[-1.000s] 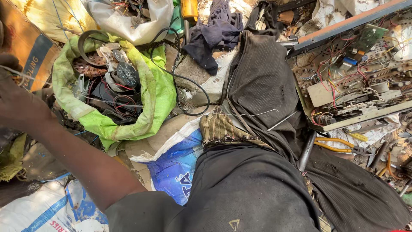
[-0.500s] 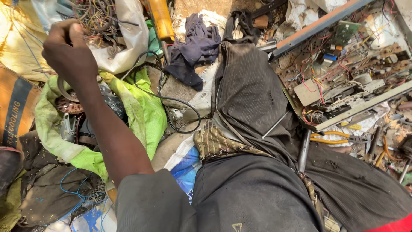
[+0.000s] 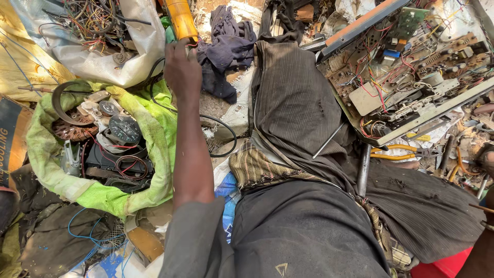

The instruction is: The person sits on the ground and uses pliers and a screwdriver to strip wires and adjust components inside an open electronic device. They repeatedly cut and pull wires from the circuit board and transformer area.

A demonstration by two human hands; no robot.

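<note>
Here we see our left hand [image 3: 181,69] stretched forward, its fingers [image 3: 177,49] touching the lower end of an orange tube [image 3: 182,19]; we cannot tell whether they grip it. Left of the fingers lies a white sack [image 3: 110,61] of tangled wires, below them a green bag [image 3: 144,159] of scrap parts, right of them dark cloth [image 3: 229,46]. Our right hand is out of view.
</note>
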